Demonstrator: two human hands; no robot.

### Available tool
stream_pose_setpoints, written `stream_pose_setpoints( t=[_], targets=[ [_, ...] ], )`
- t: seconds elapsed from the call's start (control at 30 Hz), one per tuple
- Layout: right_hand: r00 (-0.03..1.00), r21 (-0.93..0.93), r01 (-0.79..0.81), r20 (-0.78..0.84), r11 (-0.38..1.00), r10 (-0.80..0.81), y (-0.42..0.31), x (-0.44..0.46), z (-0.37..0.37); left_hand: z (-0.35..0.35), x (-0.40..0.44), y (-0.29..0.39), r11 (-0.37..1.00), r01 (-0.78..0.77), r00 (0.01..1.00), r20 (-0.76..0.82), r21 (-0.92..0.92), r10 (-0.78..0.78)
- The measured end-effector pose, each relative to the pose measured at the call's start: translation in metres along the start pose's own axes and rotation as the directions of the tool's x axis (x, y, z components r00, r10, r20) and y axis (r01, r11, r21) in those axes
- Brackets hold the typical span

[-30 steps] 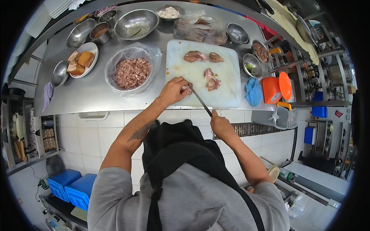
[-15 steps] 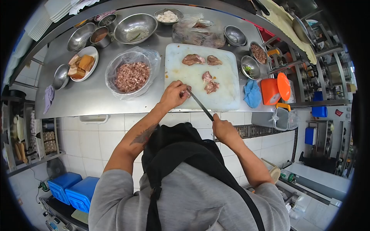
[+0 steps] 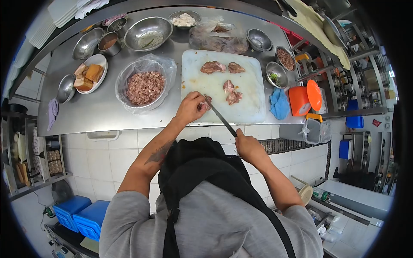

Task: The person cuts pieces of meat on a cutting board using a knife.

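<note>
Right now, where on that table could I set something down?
The widest bare patch of the table lies front left, between the purple cloth and the chopped meat. The right side of the cutting board is bare, toward the blue cloth. Crowded: the back, with bowls and a plastic bag, and the board's front, with left hand and knife.
</note>
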State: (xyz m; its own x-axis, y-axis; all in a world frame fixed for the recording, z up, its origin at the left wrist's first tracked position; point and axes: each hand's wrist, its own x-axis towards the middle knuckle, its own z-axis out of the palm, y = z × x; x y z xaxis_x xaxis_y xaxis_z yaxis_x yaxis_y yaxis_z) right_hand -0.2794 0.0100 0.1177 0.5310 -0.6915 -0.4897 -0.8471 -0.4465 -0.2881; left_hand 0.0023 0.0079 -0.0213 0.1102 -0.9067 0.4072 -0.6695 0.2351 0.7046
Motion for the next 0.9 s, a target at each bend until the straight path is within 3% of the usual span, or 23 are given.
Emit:
stream_pose_setpoints(
  t=[0.1, 0.33, 0.5, 0.63, 0.8, 0.9],
  targets=[
    [0.990, 0.147, 0.113, -0.095, 0.983, -0.100, 0.012, 0.024, 0.037, 0.004, -0.001, -0.004, 1.000, -0.031, 0.999, -0.012, 0.002, 0.031],
    [0.974, 0.088, 0.145, -0.187, 0.986, -0.126, 0.005, 0.053, 0.052, -0.003, 0.000, 0.003, 0.999, -0.037, 0.999, -0.010, -0.008, 0.037],
    [0.986, 0.073, 0.107, -0.133, 0.992, -0.097, -0.002, 0.044, 0.027, -0.007, -0.001, 0.008, 0.997, -0.019, 0.999, -0.027, -0.071, 0.017],
    [1.000, -0.017, 0.014, -0.015, 1.000, -0.014, -0.014, -0.004, -0.024, -0.002, -0.003, 0.007, 0.997, -0.082, 0.995, -0.053, 0.015, 0.083],
    [0.998, 0.062, 0.061, -0.030, 0.996, -0.059, 0.015, 0.020, 0.035, 0.001, -0.003, 0.000, 0.999, -0.037, 0.999, -0.003, 0.040, 0.037],
    [0.984, 0.134, 0.125, -0.140, 0.983, -0.106, 0.013, 0.042, 0.062, 0.001, -0.001, 0.000, 0.999, -0.043, 0.999, -0.005, 0.020, 0.043]
  ],
)
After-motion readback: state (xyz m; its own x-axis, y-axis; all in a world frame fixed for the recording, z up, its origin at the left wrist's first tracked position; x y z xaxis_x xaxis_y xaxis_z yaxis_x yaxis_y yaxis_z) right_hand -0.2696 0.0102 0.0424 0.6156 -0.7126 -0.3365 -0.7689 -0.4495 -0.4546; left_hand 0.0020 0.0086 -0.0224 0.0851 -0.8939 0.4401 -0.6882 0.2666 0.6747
